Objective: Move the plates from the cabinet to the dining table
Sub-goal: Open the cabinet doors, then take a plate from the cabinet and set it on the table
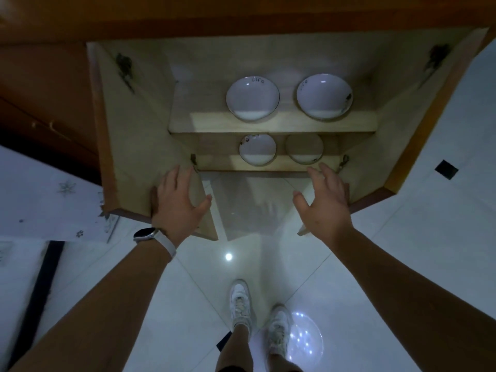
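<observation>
A low wooden cabinet (273, 124) stands open below me, both doors swung wide. Two white plates rest on its upper shelf, one at the left (252, 99) and one at the right (324, 96). On the lower shelf sit two smaller white plates, left (257, 153) and right (303, 149). My left hand (177, 201), with a watch on the wrist, lies flat against the inside of the left door (134, 135), fingers spread. My right hand (326, 196) is spread against the right door (402, 116) near its lower edge. Neither hand holds a plate.
Glossy white floor tiles (188, 291) stretch beneath me, with my two white shoes (257, 315) standing on them. A white cloth with snowflake print (48, 200) lies at the left. Brown wooden furniture (43, 84) adjoins the cabinet on the left.
</observation>
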`<state>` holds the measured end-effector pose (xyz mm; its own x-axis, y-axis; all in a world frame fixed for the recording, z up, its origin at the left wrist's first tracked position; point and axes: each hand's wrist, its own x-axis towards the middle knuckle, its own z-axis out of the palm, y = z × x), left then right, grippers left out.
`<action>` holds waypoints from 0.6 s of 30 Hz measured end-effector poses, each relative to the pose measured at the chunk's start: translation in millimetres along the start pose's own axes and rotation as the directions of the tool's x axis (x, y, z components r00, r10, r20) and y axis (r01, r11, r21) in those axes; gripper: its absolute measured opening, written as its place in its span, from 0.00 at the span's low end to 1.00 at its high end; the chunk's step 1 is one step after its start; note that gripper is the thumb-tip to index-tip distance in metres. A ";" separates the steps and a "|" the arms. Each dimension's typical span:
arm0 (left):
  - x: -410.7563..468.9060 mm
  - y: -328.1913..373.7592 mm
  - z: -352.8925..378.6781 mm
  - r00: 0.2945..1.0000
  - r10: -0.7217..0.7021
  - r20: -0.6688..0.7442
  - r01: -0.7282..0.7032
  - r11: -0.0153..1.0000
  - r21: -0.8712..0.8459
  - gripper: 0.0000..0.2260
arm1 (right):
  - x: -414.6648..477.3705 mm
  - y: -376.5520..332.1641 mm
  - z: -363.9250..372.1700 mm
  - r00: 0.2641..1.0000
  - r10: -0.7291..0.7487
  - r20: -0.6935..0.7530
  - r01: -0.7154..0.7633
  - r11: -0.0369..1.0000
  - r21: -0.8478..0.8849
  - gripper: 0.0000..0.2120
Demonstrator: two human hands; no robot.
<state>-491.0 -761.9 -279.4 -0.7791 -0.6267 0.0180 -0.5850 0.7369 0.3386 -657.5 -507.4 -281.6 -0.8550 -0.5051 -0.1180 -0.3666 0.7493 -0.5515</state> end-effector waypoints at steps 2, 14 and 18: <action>-3.0 -4.3 -17.4 0.999 0.039 0.015 -0.040 0.992 0.123 0.34 | -4.6 -0.7 -12.4 1.000 -0.021 -0.007 0.021 0.996 -0.089 0.28; -21.0 -41.7 -79.8 0.978 0.145 0.149 -0.192 0.905 0.379 0.34 | -35.5 48.6 -86.9 0.996 0.044 0.080 -0.026 0.977 -0.214 0.28; -23.1 -55.4 -82.9 0.979 0.111 0.169 -0.175 0.884 0.433 0.34 | -42.8 74.2 -99.6 0.995 0.039 0.096 -0.005 0.944 -0.331 0.29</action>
<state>-421.9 -809.2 -220.6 -0.8661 -0.4891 -0.1033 -0.4785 0.8710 -0.1115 -684.7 -387.6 -235.2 -0.8295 -0.5144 -0.2175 -0.4632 0.8512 -0.2468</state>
